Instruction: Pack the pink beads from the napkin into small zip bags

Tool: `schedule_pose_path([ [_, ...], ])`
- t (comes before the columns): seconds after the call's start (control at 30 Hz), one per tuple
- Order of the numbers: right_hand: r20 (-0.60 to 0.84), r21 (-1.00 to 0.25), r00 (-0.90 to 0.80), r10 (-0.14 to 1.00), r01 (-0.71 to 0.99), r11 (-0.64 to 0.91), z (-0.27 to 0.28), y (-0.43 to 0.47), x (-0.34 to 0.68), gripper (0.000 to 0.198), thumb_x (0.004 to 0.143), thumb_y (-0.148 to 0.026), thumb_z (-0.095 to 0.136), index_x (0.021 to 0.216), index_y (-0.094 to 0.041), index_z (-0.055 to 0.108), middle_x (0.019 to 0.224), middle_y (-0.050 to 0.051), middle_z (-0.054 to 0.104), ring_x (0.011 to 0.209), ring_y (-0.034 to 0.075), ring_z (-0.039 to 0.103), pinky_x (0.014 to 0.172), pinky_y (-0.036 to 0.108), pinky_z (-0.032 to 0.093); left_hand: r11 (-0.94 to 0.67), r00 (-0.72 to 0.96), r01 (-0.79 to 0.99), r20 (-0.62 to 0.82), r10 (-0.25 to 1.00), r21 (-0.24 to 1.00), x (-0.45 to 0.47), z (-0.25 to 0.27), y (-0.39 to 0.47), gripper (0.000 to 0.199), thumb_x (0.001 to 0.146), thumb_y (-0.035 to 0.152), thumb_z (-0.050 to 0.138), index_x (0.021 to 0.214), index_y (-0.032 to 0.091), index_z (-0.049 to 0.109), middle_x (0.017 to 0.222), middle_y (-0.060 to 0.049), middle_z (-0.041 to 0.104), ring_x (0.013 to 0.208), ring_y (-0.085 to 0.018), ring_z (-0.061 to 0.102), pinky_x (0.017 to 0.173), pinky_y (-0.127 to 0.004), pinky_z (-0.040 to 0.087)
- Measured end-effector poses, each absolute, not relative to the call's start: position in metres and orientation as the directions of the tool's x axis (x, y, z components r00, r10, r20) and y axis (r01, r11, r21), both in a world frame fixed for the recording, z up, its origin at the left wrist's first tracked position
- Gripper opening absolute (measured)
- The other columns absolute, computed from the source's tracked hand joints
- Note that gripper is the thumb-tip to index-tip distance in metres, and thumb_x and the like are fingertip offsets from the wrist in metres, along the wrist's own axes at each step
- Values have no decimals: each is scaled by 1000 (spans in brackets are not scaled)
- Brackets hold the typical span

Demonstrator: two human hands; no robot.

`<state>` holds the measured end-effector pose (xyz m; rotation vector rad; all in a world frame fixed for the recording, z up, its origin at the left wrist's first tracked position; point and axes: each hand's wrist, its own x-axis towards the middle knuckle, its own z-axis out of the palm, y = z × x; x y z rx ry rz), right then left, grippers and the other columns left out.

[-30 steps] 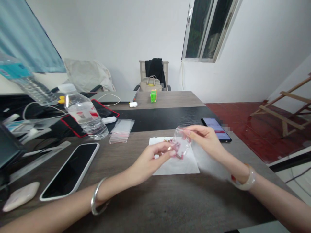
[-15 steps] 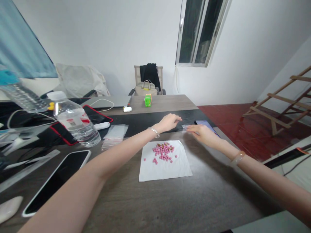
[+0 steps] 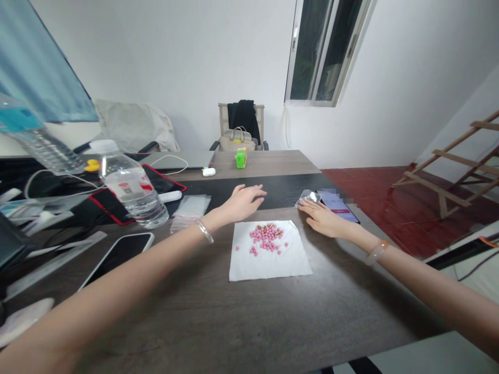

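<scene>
My left hand (image 3: 245, 202) is open above the desk's black strip, its fingers spread and nothing in them. Farther right, my right hand (image 3: 322, 217) lies flat with its fingertips on a small clear plastic bag (image 3: 310, 196). Between and in front of the hands, a white tissue (image 3: 268, 265) lies spread on the desk. A pile of small round pink pills (image 3: 268, 239) sits on it, with a few brown capsules (image 3: 265, 229) at the back of the pile. Several stacked clear zip bags (image 3: 191, 210) lie left of my left hand.
On the left stand a water bottle (image 3: 134, 189) and a second bottle (image 3: 42, 140), beside cables. A phone (image 3: 117, 257) lies nearer. Another lit phone (image 3: 339, 206) is beside my right hand. A green box (image 3: 240, 158) stands farther back, near a white case (image 3: 209, 172).
My left hand has moved left, away from my right hand, and its fingers have spread. My right hand has flattened onto the plastic bag. The camera view has shifted slightly.
</scene>
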<state>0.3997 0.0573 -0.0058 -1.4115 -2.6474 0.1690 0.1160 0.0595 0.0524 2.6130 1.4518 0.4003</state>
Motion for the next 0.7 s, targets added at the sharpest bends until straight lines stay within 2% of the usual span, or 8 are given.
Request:
schedule_pose_path([
  [0.13,137,-281,-564,814,766,578,-10,63,397,58,78,-9,36,136,-9,45,137,17,50,130,26,44,111,46,33,-406,385,905,156,909,127,76,47,42,37,94,26,37,123,17,57,142,-13,47,135,-22,39,109,-49,23],
  [0.27,164,-292,-586,793,739,607,-13,62,399,54,82,-13,35,134,-11,47,140,16,47,135,27,37,114,48,26,-283,275,959,154,949,32,45,35,27,43,95,31,33,126,11,56,142,-16,46,134,-27,39,109,-48,27],
  [0.43,147,-302,-570,808,752,586,-13,70,404,50,81,-12,36,129,-16,52,136,12,52,131,26,43,112,50,29,-130,129,991,74,989,10,25,23,15,56,94,37,29,138,5,42,146,-18,39,137,-29,34,109,-48,29],
  [0.57,151,-259,-571,807,765,590,-15,80,405,62,73,-4,37,133,-18,50,140,9,48,133,25,41,112,49,30,-61,62,998,15,998,-20,21,14,9,57,94,35,29,141,3,35,147,-20,36,138,-30,31,110,-53,27],
  [0.7,141,-267,-605,784,739,618,-13,82,404,78,61,4,35,135,-16,49,140,8,48,135,21,37,115,43,28,-46,47,999,14,999,-14,19,10,4,49,92,23,31,136,4,42,141,-23,45,132,-34,40,105,-59,30],
])
